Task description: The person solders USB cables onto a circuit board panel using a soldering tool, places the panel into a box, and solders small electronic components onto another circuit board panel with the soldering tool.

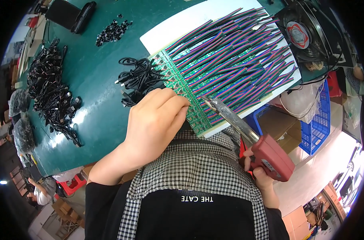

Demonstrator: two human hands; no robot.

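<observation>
My right hand (262, 176) grips a soldering gun (275, 158) by its red body. The gun's metal barrel slants up and left, its tip over a panel of green circuit boards (198, 125). My left hand (156, 120) is closed in a pinch at the panel's left edge; whatever its fingertips hold is hidden. Rows of multicoloured wires (226, 56) fan out to the right from the boards, across a white sheet (156, 38). Beside the left hand lies a loose bunch of black cables (138, 74), some reaching the panel's edge.
A long heap of black cables (52, 90) covers the left of the green table (96, 68). Small black parts (113, 33) and a black case (68, 16) lie farther back. A fan (300, 34) stands far right, above a blue crate (324, 118) and cardboard box (284, 126).
</observation>
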